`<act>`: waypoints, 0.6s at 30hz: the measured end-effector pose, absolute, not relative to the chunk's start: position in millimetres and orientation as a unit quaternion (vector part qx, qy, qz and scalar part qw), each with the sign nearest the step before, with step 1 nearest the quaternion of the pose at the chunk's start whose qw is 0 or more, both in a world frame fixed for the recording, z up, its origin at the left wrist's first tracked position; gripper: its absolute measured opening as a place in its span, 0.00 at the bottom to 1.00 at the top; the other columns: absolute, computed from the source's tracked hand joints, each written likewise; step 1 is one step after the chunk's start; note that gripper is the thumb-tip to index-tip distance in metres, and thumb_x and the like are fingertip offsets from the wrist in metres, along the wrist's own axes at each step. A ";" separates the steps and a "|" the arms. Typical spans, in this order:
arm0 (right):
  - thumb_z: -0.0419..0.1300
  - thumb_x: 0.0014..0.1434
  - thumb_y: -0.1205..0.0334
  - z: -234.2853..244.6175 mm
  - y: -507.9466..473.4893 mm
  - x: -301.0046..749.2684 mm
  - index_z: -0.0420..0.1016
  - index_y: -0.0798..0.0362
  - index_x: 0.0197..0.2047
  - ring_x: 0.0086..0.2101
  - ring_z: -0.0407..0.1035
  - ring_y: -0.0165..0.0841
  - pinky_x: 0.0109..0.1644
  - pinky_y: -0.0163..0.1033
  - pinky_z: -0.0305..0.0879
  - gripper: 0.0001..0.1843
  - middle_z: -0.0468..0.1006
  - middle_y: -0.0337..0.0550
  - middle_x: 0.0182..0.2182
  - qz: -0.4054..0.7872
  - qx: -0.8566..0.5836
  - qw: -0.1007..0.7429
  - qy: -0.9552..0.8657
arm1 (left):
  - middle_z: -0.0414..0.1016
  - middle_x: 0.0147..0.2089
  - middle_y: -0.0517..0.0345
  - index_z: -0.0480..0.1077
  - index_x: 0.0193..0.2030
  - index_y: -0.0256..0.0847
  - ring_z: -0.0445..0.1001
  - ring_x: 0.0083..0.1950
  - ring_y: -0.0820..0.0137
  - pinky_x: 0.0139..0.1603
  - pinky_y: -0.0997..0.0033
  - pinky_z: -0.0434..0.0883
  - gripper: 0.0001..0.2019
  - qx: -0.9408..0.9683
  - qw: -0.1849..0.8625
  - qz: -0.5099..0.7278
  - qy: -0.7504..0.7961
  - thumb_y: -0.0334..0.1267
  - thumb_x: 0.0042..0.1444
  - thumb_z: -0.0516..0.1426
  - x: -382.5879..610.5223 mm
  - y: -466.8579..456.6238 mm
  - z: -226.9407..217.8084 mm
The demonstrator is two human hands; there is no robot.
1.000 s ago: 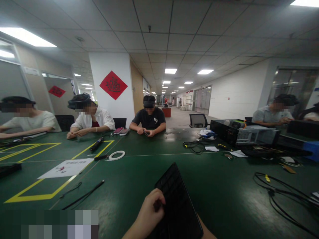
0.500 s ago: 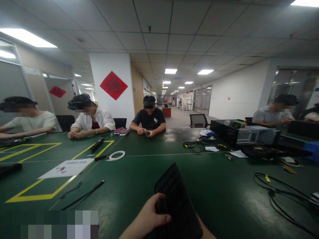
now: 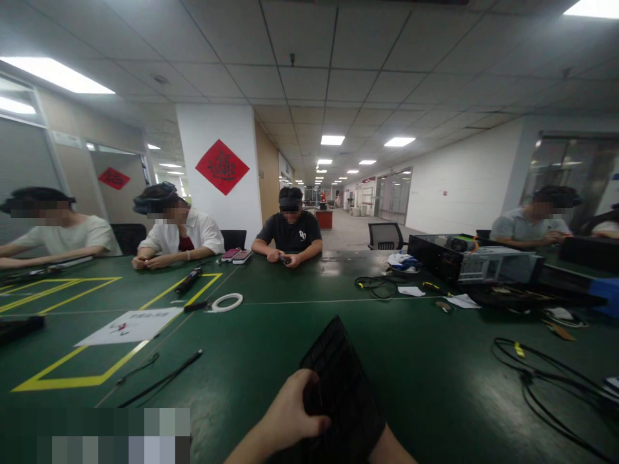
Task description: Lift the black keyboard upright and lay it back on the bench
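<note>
A black, flat, rectangular panel [image 3: 345,386] with a faint grid of squares on its face is held tilted above the green table. My left hand [image 3: 294,406] is closed at its left side, thumb lying on the face and fingers bent toward the edge. From the lower right, my right hand [image 3: 391,446] reaches behind the panel and holds it from underneath; its fingers are hidden there.
On the left lie a white paper sheet [image 3: 130,325], a black cable [image 3: 164,380] and a white ring [image 3: 226,302]. A black computer case [image 3: 464,261] stands at the right, with looped cables [image 3: 532,380] nearer. Several people sit around the table [image 3: 232,361].
The panel has turned slightly in my hands: its lower right corner has shifted up and left, and the grid shows more clearly. My left hand keeps its grip.
</note>
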State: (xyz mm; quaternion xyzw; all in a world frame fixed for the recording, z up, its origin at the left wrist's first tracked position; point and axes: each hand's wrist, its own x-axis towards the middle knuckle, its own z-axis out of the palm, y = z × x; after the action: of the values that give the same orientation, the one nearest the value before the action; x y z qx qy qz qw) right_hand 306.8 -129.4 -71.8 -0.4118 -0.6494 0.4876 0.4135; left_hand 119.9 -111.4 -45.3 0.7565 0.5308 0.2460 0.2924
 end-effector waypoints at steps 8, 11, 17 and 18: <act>0.63 0.45 0.63 -76.2 -123.1 314.7 0.70 0.50 0.51 0.59 0.54 0.44 0.65 0.52 0.45 0.26 0.70 0.48 0.53 0.391 -0.450 0.348 -0.724 | 0.75 0.38 0.51 0.70 0.39 0.35 0.72 0.39 0.62 0.37 0.69 0.67 0.19 0.744 0.186 0.275 0.580 0.46 0.43 0.58 73.8 -67.8 -18.1; 0.59 0.48 0.63 -66.0 -130.2 314.7 0.67 0.50 0.53 0.60 0.52 0.41 0.64 0.48 0.47 0.27 0.66 0.48 0.56 0.403 -0.481 0.303 -0.717 | 0.76 0.36 0.48 0.71 0.35 0.34 0.74 0.39 0.60 0.35 0.69 0.66 0.18 0.684 0.111 0.230 0.684 0.48 0.45 0.56 30.3 -39.4 8.4; 0.60 0.47 0.63 -63.1 -131.7 312.3 0.68 0.47 0.53 0.59 0.52 0.41 0.63 0.46 0.48 0.27 0.66 0.42 0.56 0.403 -0.485 0.284 -0.722 | 0.77 0.35 0.41 0.70 0.27 0.35 0.75 0.41 0.53 0.34 0.66 0.66 0.22 0.577 0.050 0.104 0.809 0.55 0.49 0.52 -52.9 -12.0 19.1; 0.60 0.47 0.63 -65.3 -129.7 312.3 0.68 0.47 0.53 0.60 0.52 0.41 0.63 0.46 0.47 0.27 0.66 0.42 0.55 0.396 -0.485 0.277 -0.729 | 0.77 0.37 0.40 0.70 0.26 0.34 0.75 0.42 0.52 0.35 0.65 0.66 0.22 0.568 0.049 0.098 0.816 0.55 0.49 0.52 -61.8 -12.9 15.8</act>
State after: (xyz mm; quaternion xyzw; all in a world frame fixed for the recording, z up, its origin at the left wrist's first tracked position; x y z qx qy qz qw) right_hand 312.3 -129.7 -65.3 -0.4852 -0.7287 0.3962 0.2766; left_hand -61.8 -12.9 15.8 0.5681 0.8157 0.0979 0.0489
